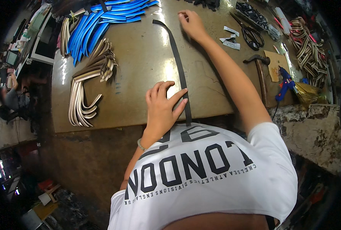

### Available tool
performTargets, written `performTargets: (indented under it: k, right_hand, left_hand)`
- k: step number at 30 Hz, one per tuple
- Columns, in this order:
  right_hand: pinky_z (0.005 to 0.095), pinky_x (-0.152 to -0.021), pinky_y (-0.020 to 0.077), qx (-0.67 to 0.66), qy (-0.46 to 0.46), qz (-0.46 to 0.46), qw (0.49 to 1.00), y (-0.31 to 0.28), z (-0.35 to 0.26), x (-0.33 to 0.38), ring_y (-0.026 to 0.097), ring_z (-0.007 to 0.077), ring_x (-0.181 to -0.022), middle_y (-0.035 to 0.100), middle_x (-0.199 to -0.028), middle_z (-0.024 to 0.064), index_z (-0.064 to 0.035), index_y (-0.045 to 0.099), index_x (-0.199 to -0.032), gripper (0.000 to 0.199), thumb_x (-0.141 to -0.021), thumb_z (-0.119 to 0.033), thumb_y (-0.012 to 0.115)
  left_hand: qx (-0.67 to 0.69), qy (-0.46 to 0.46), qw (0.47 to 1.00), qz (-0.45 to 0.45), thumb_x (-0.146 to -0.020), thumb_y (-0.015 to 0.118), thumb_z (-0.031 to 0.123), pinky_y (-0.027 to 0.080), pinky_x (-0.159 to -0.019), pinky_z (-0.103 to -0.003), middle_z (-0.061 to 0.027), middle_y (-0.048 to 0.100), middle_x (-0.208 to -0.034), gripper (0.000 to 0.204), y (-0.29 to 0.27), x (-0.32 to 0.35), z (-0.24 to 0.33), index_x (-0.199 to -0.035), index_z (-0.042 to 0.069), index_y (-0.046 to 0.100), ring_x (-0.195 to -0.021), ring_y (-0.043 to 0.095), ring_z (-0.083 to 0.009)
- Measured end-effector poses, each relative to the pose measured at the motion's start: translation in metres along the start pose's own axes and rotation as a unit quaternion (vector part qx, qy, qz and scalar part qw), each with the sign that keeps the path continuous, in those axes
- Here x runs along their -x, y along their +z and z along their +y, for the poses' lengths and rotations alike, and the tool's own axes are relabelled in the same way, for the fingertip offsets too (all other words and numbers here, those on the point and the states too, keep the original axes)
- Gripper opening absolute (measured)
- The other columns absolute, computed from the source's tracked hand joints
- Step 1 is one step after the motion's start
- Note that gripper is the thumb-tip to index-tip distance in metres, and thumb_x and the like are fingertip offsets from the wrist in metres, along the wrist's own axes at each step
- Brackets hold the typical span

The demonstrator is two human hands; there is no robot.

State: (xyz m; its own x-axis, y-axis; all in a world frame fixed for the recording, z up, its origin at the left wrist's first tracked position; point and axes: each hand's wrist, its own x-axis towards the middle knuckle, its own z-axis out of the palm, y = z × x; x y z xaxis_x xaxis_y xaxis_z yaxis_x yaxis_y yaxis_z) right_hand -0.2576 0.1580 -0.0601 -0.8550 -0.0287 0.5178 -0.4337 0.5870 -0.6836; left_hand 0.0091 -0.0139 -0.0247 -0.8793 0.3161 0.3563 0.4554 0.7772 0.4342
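Note:
A long black strap (179,65) lies lengthwise on the table, its far end bent to the left and its near end reaching the table's front edge by my shirt. My left hand (162,99) rests over the near part of the strap, thumb and forefinger apart with their tips at it; the other fingers are loosely bent. Farther off, to the right of the strap's far end, my right hand (192,26) is held with its fingers curled in. Whether something small sits in those fingers is hidden from view.
Blue straps (97,28) and brown-and-cream straps (80,96) lie at left. On the right are scissors (251,38), white labels (230,42), a hammer (261,74), a blue glue gun (284,84), a bag of black parts (253,15) and a striped strap heap (307,53). Black pieces (205,3) lie at the back.

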Motion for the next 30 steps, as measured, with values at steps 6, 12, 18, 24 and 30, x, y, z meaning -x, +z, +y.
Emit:
performTargets:
  k: [6, 12, 18, 24, 30]
  right_hand:
    - [0.0444, -0.092, 0.0448, 0.15, -0.228, -0.196, 0.942, -0.048, -0.053, 0.089, 0.055, 0.0273, -0.118, 0.062, -0.126, 0.0076, -0.0095, 0.067, -0.118, 0.036, -0.093, -0.034, 0.059]
    - [0.0462, -0.101, 0.0403, 0.203, -0.177, -0.173, 0.947, -0.049, -0.066, 0.074, 0.051, 0.0274, -0.126, 0.055, -0.139, 0.0094, -0.0102, 0.061, -0.128, 0.044, -0.095, -0.039, 0.055]
    - [0.0341, -0.092, 0.0475, 0.112, 0.009, 0.177, 0.978, -0.176, -0.08, 0.144, 0.062, 0.0203, -0.101, 0.068, -0.108, 0.0091, -0.0037, 0.068, -0.104, 0.021, -0.091, -0.02, 0.068]
    - [0.0341, -0.082, 0.0486, 0.242, 0.348, 0.451, 0.785, -0.328, 0.033, 0.235, 0.057, 0.0199, -0.087, 0.058, -0.103, 0.016, 0.0062, 0.052, -0.105, 0.07, -0.073, -0.045, 0.087]
    - [0.0376, -0.086, 0.0496, 0.234, 0.213, 0.244, 0.917, -0.344, 0.082, 0.204, 0.064, 0.026, -0.097, 0.064, -0.107, 0.0191, 0.0037, 0.047, -0.128, 0.068, -0.084, -0.04, 0.077]
  left_hand:
    - [-0.024, -0.008, 0.999, -0.041, -0.078, 0.075, 0.04, 0.022, -0.11, -0.057, -0.0125, 0.046, -0.138, 0.047, -0.006, -0.005, -0.003, -0.123, 0.028, 0.067, -0.134, 0.034, -0.0391]
    - [-0.076, -0.022, 0.991, -0.112, -0.078, 0.072, 0.051, 0.012, -0.112, -0.066, -0.0145, 0.033, -0.152, 0.06, -0.014, -0.011, -0.013, -0.135, 0.036, 0.058, -0.143, 0.022, -0.043]
    - [-0.071, -0.015, 0.988, -0.137, -0.076, 0.07, 0.058, 0.01, -0.112, -0.067, -0.0143, 0.028, -0.156, 0.066, -0.017, -0.009, -0.019, -0.137, 0.038, 0.055, -0.144, 0.02, -0.0437]
    - [-0.089, -0.012, 0.983, -0.159, -0.07, 0.071, 0.062, 0.008, -0.111, -0.069, -0.0146, 0.025, -0.158, 0.074, -0.016, -0.011, -0.018, -0.138, 0.04, 0.053, -0.145, 0.016, -0.0431]
    - [-0.09, -0.008, 0.984, -0.151, -0.07, 0.069, 0.067, 0.007, -0.105, -0.078, -0.0165, 0.028, -0.155, 0.074, -0.015, -0.01, -0.018, -0.138, 0.042, 0.053, -0.145, 0.016, -0.0445]
